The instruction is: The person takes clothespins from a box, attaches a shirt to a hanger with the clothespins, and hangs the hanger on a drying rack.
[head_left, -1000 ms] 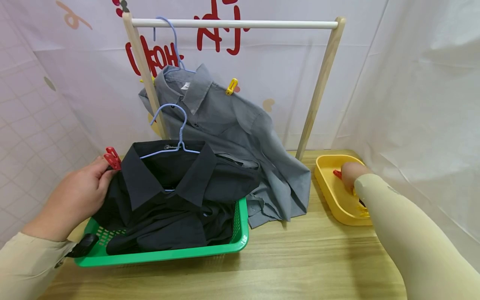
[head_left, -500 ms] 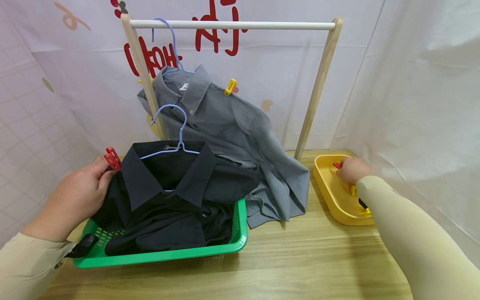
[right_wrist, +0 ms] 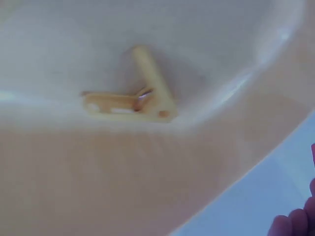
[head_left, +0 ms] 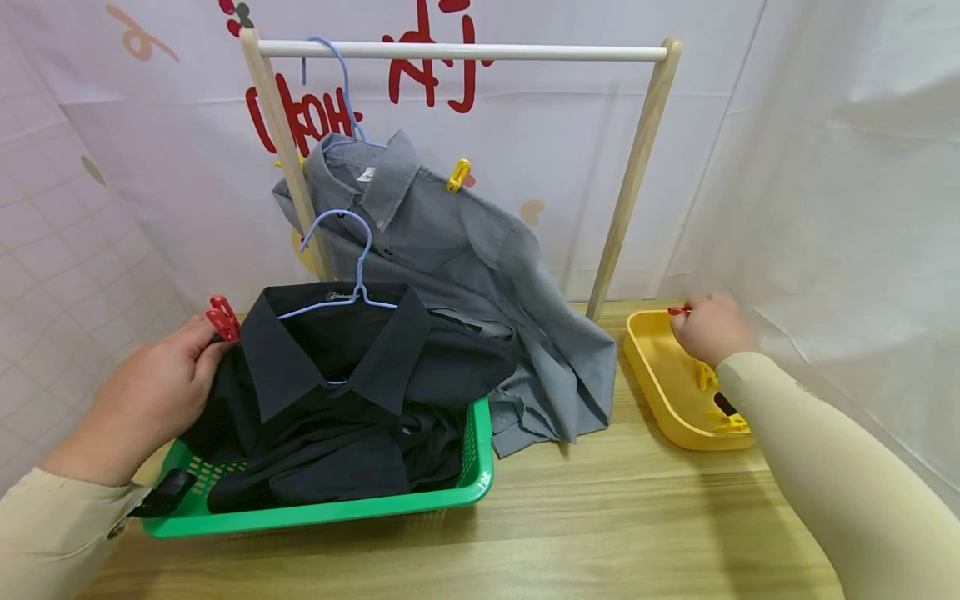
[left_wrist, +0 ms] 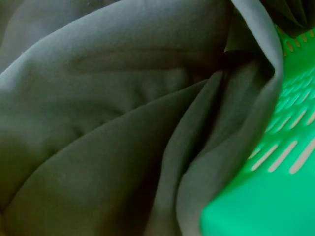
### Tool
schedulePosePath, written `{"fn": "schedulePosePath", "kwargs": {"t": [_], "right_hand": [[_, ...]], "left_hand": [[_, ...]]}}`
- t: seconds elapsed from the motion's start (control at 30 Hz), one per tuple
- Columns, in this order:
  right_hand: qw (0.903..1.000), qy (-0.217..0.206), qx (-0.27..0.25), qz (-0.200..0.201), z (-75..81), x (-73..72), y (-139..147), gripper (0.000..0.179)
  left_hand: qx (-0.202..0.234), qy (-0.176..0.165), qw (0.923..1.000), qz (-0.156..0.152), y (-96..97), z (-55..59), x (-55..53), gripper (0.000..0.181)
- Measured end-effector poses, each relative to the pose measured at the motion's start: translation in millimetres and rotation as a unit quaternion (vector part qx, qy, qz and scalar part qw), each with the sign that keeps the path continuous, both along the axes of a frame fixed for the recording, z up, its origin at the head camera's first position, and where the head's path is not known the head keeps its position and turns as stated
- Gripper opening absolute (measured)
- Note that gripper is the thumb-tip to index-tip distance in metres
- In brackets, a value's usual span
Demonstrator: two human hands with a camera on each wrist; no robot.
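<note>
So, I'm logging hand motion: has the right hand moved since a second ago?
Yes: in the head view, the right hand and its red clothespin have shifted toward the far rim of the yellow tray.

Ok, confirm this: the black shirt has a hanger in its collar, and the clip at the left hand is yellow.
Not yellow: the head view shows the clip at the left hand is red. The black shirt does have a hanger in its collar.

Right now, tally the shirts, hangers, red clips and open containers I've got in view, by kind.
Shirts: 2 (grey shirt, black shirt)
Blue hangers: 2 (front hanger, rear hanger)
Red clips: 2 (left clip beside the left hand, right clip in the right hand)
Containers: 2 (green basket, yellow tray)
Total: 8
</note>
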State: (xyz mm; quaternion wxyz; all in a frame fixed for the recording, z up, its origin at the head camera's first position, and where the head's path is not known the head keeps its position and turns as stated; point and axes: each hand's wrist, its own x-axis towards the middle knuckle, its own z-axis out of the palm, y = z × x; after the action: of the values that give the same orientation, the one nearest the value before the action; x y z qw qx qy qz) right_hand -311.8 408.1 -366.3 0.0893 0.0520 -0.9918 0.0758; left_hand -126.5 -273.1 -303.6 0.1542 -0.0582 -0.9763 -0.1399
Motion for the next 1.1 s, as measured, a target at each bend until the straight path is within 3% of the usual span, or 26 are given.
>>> {"fn": "schedulePosePath", "kwargs": {"t": [0.23, 0.53, 0.87, 1.1], "right_hand": [[0.9966, 0.054, -0.062, -0.004, 20.5, 9.4, -18.7, 0.045], [0.9867, 0.103, -0.126, 0.001, 37.8, 19.5, -42.7, 0.040], [0.9784, 0.149, -0.139, 0.036, 61.6, 35.4, -79.0, 0.039], [0.9599, 0.205, -0.165, 0.096, 75.6, 50.0, -108.8, 0.029]], "left_hand": [[0.002, 0.001, 1.0000, 0.005, 0.2, 0.1, 0.6, 0.033], [-0.001, 0.002, 1.0000, 0.004, 0.8, 0.0, 0.9, 0.034], [0.002, 0.000, 1.0000, 0.004, 1.4, 0.4, 0.8, 0.033], [0.001, 0.002, 1.0000, 0.002, 1.7, 0.1, 0.6, 0.032]]}}
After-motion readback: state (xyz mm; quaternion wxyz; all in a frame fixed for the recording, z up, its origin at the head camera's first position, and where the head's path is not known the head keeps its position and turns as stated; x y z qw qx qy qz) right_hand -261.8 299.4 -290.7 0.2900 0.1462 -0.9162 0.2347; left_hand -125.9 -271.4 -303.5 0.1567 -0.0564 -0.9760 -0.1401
